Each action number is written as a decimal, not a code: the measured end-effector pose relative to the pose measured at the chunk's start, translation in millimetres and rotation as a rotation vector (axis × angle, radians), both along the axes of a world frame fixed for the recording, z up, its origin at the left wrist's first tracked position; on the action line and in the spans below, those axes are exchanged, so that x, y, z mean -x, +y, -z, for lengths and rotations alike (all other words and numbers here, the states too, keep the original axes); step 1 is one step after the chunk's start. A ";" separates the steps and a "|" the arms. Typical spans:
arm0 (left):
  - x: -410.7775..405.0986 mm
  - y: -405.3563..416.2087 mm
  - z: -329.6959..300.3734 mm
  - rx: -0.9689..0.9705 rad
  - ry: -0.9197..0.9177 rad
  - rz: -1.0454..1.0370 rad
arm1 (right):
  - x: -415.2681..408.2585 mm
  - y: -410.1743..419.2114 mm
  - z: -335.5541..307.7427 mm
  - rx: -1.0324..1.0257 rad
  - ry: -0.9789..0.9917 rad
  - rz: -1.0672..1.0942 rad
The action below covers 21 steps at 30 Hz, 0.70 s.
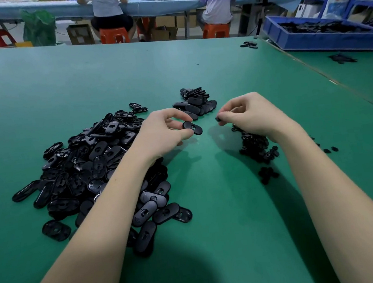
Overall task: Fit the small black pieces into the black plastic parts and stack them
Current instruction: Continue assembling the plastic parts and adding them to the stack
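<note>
**Assembly Station: Both Hands Engaged Above Green Surface**

While both forearms reached out over the green surface (211,208), the left hand (163,130) pinched one oval black plastic part (193,127) between thumb and fingertips, lifted clear of the surface and lying roughly flat. The right hand (250,115) had its fingers curled, with a small black piece (218,119) nipped at the fingertips, near the held part but apart from it. A large loose heap of black plastic parts (92,169) lay on the surface under and beside the left forearm. A smaller pile of small black pieces (256,147) sat beneath the right wrist. Beyond the hands, a stacked group of parts (196,102) rested in overlapping rows. A blue bin (322,39) holding dark parts stood at the far right. Two seated persons worked at a distant bench, backs turned.
</note>
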<state>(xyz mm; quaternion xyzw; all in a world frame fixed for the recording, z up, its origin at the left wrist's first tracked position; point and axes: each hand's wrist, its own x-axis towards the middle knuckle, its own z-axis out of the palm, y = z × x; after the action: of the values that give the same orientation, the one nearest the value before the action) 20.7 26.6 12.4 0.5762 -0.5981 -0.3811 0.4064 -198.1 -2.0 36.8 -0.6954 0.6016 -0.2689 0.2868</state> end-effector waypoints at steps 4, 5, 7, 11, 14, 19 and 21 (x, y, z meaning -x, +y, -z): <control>-0.6 -1.4 1.8 0.025 -0.011 0.022 | -19.6 6.1 -0.1 -0.067 -0.155 -0.081; -1.1 -1.7 2.0 0.030 -0.011 0.026 | -22.4 6.2 0.1 -0.080 -0.167 -0.088; -1.8 -2.2 2.2 0.038 -0.009 0.030 | -26.4 6.6 1.2 -0.111 -0.183 -0.094; -1.7 -2.4 1.8 0.051 -0.011 0.056 | -31.6 6.0 3.9 -0.141 -0.195 -0.024; -1.0 -1.7 0.8 0.054 -0.017 0.063 | -34.4 5.4 4.7 -0.137 -0.203 0.024; 0.2 -0.1 -0.7 0.074 -0.039 0.058 | -38.2 7.0 4.8 -0.140 -0.226 0.031; 0.4 0.1 -0.9 0.087 -0.047 0.045 | -40.1 7.7 4.9 -0.170 -0.256 0.061</control>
<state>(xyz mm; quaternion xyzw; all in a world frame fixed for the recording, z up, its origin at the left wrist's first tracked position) 20.3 26.6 13.3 0.5532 -0.6363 -0.3502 0.4080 -158.0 5.6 31.9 -0.6102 0.6014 -0.3120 0.4106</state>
